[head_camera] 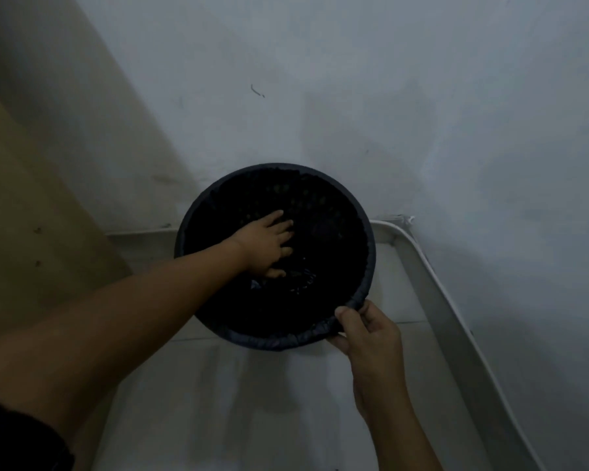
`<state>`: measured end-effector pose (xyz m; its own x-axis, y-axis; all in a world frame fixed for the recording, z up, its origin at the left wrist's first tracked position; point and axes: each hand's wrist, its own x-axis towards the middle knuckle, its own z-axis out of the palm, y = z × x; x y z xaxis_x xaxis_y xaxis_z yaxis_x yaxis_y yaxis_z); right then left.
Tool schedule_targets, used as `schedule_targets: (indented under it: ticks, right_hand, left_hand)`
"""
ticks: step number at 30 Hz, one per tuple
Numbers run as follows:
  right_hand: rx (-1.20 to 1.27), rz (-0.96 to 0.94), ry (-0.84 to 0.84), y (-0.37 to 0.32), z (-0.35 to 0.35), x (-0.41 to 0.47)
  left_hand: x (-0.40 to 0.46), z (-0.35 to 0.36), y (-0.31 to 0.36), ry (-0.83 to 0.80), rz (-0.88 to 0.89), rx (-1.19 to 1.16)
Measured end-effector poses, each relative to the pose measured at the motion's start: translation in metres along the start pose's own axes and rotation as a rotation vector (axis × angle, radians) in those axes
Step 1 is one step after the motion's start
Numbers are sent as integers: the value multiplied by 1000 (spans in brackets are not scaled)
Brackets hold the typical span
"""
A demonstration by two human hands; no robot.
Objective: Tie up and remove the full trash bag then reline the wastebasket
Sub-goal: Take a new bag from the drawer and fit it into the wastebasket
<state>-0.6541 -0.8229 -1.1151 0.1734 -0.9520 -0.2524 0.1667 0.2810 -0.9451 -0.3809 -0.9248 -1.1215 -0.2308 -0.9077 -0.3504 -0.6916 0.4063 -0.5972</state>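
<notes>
Wall (354, 96) crowds the wastebasket (371, 266) behind; open floor (252, 402) lies in front.

Head camera looks steeply down, close over the wastebasket (275, 256) by the wall (354, 96).

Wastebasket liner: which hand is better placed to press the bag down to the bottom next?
Left. The left hand is already inside the wastebasket, fingers spread on the liner. The right hand pinches the near rim.
</notes>
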Motion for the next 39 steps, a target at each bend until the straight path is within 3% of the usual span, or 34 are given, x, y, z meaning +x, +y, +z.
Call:
schedule_targets:
  ticks: [4,6,10,13,18,22,25,27,28,31,33,36,39]
  right_hand:
    - [18,-9,-4,3,2,-2]
    - [34,-16,-2,4,4,-2]
    - [74,-7,6,5,9,0]
    - [43,-4,19,4,13,10]
    - [79,9,-3,-6,18,26]
    - [66,21,-8,-11,19,30]
    - [49,22,-15,-13,23,26]
    - [44,23,-18,-15,26,23]
    - [45,21,-19,-15,27,22]
    - [49,16,-13,-16,28,19]
    - [54,12,-21,-15,29,16]
    - [47,10,-27,-13,29,14]
    - [54,13,-20,-12,27,15]
  left_hand:
    - [-2,9,-3,-200,-124,151]
    - [1,4,-2,-231,-119,80]
    - [0,-21,8,-169,-74,-261]
    - [-14,-35,13,-128,-74,-364]
    - [-54,-32,1,-142,-219,-640]
    - [-86,-37,-4,56,-379,-864]
    - [-110,-48,-4,202,-406,-767]
    - [-125,-53,-6,216,-436,-688]
    - [-132,-55,-6,159,-463,-680]
    - [-148,-50,-2,-207,-457,-677]
    - [-151,-40,4,-320,-438,-680]
    - [-150,-27,7,-251,-444,-703]
    - [-154,-22,11,1,-459,-638]
